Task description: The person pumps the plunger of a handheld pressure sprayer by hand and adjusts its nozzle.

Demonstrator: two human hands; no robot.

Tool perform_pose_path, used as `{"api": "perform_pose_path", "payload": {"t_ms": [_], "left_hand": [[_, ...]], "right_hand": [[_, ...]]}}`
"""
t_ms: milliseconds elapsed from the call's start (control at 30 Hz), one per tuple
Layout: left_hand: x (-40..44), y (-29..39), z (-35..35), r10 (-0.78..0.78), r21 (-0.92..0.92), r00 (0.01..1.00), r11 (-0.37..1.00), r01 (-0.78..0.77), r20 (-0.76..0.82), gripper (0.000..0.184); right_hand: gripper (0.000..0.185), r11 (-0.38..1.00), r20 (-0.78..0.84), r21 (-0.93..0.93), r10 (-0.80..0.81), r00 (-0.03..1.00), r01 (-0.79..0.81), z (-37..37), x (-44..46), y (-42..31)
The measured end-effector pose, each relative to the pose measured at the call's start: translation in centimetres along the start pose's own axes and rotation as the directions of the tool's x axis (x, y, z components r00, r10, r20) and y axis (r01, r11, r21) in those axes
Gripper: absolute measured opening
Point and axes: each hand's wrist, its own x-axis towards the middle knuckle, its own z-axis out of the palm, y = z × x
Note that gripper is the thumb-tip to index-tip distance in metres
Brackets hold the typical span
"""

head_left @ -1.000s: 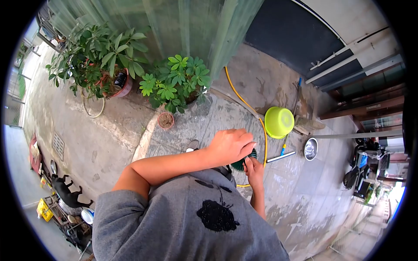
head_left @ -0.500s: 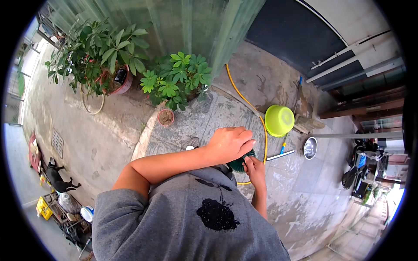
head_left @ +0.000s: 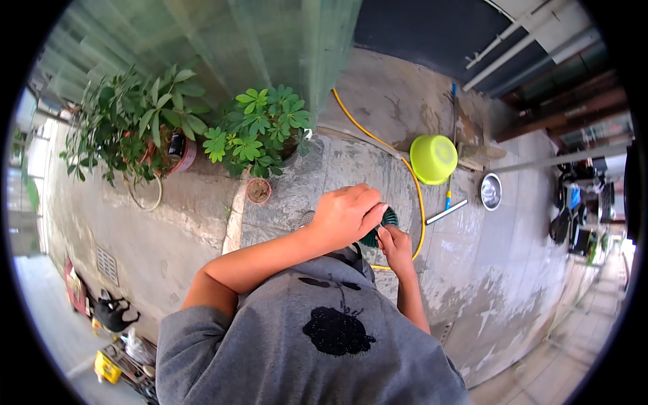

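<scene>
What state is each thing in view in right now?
Left hand, curled, grip hidden
Right hand, closed on green item
Green basin, bottom up
Metal bowl, open side up
Yellow hose, uncoiled
Squeegee, head on ground
Small pot, no leaves visible
Dog, on its feet

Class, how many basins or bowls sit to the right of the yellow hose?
2: a lime-green basin close to the yellow hose, and a metal bowl right of that basin. Neither is hidden.
</scene>
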Motion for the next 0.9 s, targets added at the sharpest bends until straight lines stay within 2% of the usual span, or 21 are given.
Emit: {"api": "perform_pose_path", "payload": {"t_ms": [233, 333, 367, 500, 633, 900], "left_hand": [[0.8, 0.0, 1.6, 0.021, -0.016, 0.990, 1.000, -0.019, 0.141, 0.013], [1.2, 0.0, 2.1, 0.029, -0.040, 0.980, 0.999, -0.022, 0.195, 0.011], [1.3, 0.0, 2.3, 0.034, -0.049, 0.976, 0.998, -0.024, 0.215, 0.011], [2.1, 0.2, 2.2, 0.042, -0.058, 0.958, 0.998, -0.027, 0.283, 0.010], [3.2, 0.2, 2.0, 0.072, -0.067, 0.954, 0.996, -0.055, 0.290, 0.009], [4.2, -1.0, 1.1, 0.100, -0.077, 0.955, 0.994, -0.081, 0.278, 0.010]], "right_hand": [[0.039, 0.995, -0.005, -0.061, 0.074, 0.997, -0.074, -1.8, -1.5, 0.1], [0.042, 0.993, -0.016, -0.108, 0.055, 0.998, -0.057, -2.5, -2.0, 0.4], [0.042, 0.984, -0.005, -0.154, 0.092, 0.996, -0.092, -2.6, -2.1, 0.9], [0.039, 0.987, -0.018, -0.121, 0.107, 0.994, -0.109, -3.0, -2.4, -0.1], [0.037, 0.985, -0.018, -0.144, 0.095, 0.995, -0.097, -3.0, -1.8, 0.0], [0.037, 0.995, 0.014, -0.037, 0.094, 0.995, -0.094, -2.5, -0.2, -0.7]]}}
